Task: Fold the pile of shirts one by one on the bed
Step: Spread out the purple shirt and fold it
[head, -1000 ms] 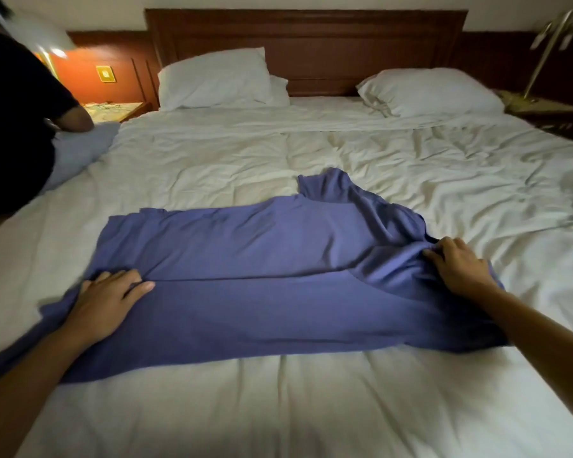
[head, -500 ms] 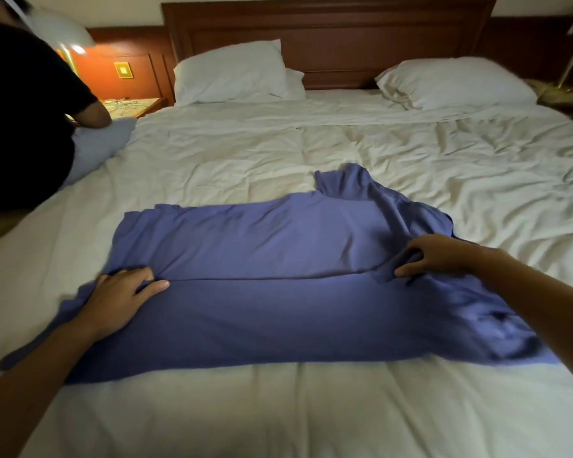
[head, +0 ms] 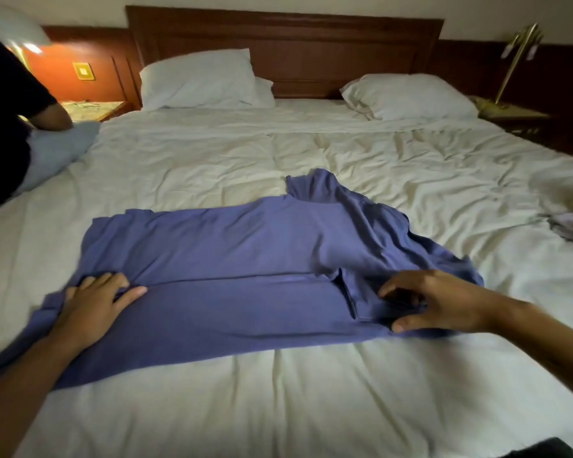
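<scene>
A blue-purple shirt (head: 232, 259) lies spread sideways across the white bed (head: 311, 391), with a lengthwise fold line through its middle. My left hand (head: 93, 302) rests flat on its left end, fingers straight, pressing the cloth down. My right hand (head: 437, 302) is on the right end, where its curled fingers and thumb pinch a folded-in flap of the shirt. One sleeve (head: 315, 190) sticks out toward the headboard. At the bed's right edge lies a pale heap of other clothes (head: 566, 213).
Two white pillows (head: 199, 79) (head: 407, 95) lie against the wooden headboard (head: 285, 44). A person in a black top (head: 4, 110) leans on a pale blue pillow (head: 57, 150) at the left edge. A brass lamp (head: 513, 61) stands at the right.
My right hand has drawn the shirt's right end in toward the middle and down, folding a flap over. My left hand has stayed pressing the left end.
</scene>
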`<state>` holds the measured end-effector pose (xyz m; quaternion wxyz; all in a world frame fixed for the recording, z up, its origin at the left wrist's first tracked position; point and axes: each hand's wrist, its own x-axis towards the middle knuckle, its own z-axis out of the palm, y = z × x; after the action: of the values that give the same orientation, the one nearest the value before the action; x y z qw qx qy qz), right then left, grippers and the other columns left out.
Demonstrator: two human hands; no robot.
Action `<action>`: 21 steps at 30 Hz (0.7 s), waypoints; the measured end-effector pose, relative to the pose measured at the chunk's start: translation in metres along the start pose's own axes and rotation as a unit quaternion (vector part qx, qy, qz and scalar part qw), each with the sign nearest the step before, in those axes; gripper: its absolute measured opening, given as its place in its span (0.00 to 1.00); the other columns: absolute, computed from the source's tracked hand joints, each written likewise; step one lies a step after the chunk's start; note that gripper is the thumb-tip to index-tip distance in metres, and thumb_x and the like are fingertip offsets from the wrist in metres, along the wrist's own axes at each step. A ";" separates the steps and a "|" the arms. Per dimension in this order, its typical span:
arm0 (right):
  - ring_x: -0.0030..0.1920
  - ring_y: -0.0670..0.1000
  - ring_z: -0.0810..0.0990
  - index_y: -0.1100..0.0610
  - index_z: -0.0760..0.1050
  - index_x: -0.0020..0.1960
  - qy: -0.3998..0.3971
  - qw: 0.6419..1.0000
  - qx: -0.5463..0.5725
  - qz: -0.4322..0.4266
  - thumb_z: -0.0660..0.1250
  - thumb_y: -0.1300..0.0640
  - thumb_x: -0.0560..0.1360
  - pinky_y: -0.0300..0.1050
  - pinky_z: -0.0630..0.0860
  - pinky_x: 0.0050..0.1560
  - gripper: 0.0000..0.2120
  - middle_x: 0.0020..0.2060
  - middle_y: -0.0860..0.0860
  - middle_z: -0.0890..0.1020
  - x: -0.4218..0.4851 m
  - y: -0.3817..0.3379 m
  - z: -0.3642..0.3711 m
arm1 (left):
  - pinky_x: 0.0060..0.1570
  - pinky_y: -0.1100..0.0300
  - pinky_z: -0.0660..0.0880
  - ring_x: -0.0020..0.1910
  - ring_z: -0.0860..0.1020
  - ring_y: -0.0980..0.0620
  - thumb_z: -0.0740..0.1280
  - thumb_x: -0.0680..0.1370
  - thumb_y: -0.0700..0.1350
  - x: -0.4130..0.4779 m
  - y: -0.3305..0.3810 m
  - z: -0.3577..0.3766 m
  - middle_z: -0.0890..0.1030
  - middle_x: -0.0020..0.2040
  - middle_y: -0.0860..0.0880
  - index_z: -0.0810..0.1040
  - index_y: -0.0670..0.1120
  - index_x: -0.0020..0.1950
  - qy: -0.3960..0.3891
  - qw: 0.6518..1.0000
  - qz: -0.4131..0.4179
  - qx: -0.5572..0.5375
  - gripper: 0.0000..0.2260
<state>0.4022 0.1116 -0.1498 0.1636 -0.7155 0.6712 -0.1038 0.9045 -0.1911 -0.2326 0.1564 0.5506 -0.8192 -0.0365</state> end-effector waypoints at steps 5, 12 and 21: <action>0.57 0.49 0.77 0.45 0.79 0.62 0.107 0.971 -0.212 -0.034 0.65 0.32 0.73 0.50 0.75 0.56 0.24 0.60 0.44 0.76 -0.016 0.009 0.012 | 0.59 0.41 0.65 0.56 0.72 0.36 0.68 0.78 0.56 -0.007 0.006 0.000 0.75 0.52 0.44 0.74 0.49 0.48 0.010 0.999 -0.045 0.013 0.11; 0.65 0.36 0.73 0.47 0.85 0.50 0.136 0.990 -0.015 0.026 0.53 0.29 0.77 0.40 0.71 0.64 0.29 0.62 0.42 0.81 -0.025 0.006 0.017 | 0.75 0.46 0.48 0.78 0.58 0.43 0.52 0.82 0.64 -0.007 -0.006 0.007 0.62 0.78 0.49 0.61 0.58 0.78 -0.061 0.997 -0.039 -0.007 0.26; 0.76 0.51 0.63 0.40 0.69 0.73 0.016 0.987 -0.061 0.147 0.53 0.36 0.80 0.51 0.62 0.71 0.24 0.74 0.48 0.70 0.076 -0.028 0.043 | 0.79 0.49 0.44 0.80 0.52 0.54 0.56 0.83 0.58 0.005 0.088 -0.003 0.57 0.80 0.58 0.64 0.60 0.77 -0.114 0.984 0.071 -0.120 0.21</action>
<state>0.4502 0.0412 -0.1839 0.1223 -0.6159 0.7767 -0.0494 0.8256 -0.1610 -0.2080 0.1289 0.4608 -0.8581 -0.1864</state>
